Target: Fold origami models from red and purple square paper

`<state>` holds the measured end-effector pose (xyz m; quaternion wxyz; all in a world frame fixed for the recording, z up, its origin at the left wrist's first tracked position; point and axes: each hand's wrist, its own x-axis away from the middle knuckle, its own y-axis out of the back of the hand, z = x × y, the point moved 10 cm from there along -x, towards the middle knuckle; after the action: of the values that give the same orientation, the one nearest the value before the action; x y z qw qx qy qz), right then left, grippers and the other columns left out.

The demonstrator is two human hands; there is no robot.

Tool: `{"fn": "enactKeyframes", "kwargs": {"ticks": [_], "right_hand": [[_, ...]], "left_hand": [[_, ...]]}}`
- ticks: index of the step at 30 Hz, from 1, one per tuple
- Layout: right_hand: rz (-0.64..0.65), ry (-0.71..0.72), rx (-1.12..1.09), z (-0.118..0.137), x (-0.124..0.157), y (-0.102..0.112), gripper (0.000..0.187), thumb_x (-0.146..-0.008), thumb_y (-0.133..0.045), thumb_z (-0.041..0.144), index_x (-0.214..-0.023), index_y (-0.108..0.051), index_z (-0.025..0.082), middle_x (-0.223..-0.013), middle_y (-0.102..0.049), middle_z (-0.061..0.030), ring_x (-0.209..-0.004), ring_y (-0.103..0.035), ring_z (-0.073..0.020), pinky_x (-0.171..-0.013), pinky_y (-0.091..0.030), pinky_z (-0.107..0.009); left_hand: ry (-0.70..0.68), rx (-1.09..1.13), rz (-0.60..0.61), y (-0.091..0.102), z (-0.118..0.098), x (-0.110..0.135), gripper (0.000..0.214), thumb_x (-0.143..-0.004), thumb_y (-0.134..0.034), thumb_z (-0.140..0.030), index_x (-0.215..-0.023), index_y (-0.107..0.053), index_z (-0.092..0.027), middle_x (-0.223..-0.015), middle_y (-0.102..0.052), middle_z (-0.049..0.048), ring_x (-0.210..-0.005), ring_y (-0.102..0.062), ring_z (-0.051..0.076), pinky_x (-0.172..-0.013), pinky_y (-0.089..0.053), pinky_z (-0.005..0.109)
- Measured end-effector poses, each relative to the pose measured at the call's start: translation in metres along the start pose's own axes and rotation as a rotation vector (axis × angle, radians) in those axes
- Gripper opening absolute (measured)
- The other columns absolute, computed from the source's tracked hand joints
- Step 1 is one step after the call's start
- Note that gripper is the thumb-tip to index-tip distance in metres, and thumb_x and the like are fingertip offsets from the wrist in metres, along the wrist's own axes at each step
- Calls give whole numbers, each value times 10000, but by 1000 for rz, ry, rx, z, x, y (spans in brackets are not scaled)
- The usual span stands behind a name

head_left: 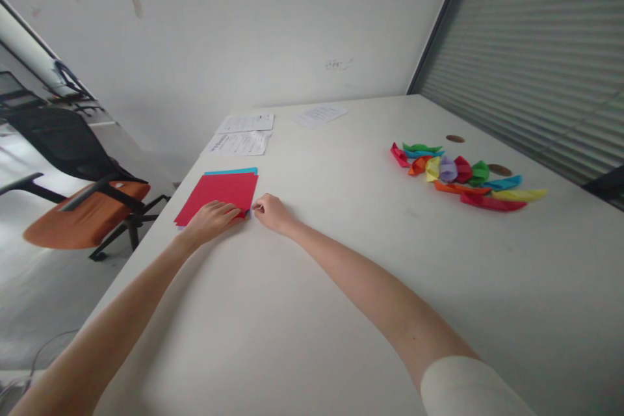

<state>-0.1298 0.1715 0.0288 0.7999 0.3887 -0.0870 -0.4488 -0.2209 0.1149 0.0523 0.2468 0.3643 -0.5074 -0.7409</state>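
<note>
On the worktop (316, 299), the red paper (219, 188) lies left of your right hand (273, 212), whose curled fingers sit beside its near right corner; your left hand (212, 219), nearer, rests there, fingers bent. I cannot tell either's hold.

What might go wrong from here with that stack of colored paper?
Possibly two things. The left hand lies on the near right corner of the red sheet, with the right hand right beside it, so that corner could get creased. Also, a blue sheet sticks out past the red one's far edge, so the layers aren't squared up and might slide further apart.
</note>
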Motion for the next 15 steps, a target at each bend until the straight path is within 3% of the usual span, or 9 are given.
{"fn": "enactKeyframes", "kwargs": {"ticks": [6,11,15], "right_hand": [[56,132,135,16,3,-8,155,-876,-588,195,-916,-728,143,-1028,-655,-110,-981,-581,-194,-890,-424,-298],[71,191,213,23,4,-12,150,-872,-637,260,-906,-728,145,-1062,-640,-120,-1023,-557,-209,-923,-406,-324],[55,198,257,27,3,-12,187,-888,-610,272,-882,-733,131,-1061,-652,-136,-1017,-560,-230,-914,-406,-341]], "left_hand": [[202,95,-62,1,24,9,416,-992,-367,-410,-1309,-528,-195,-1021,-728,117,-826,-705,217,-632,-487,248],[246,206,-48,-4,34,13,342,-992,-337,-312,-1111,-634,-191,-982,-707,94,-793,-680,185,-655,-482,245],[219,229,-52,1,31,9,317,-920,-508,-439,-1059,-650,-192,-1015,-687,95,-856,-670,206,-723,-507,273]]}}
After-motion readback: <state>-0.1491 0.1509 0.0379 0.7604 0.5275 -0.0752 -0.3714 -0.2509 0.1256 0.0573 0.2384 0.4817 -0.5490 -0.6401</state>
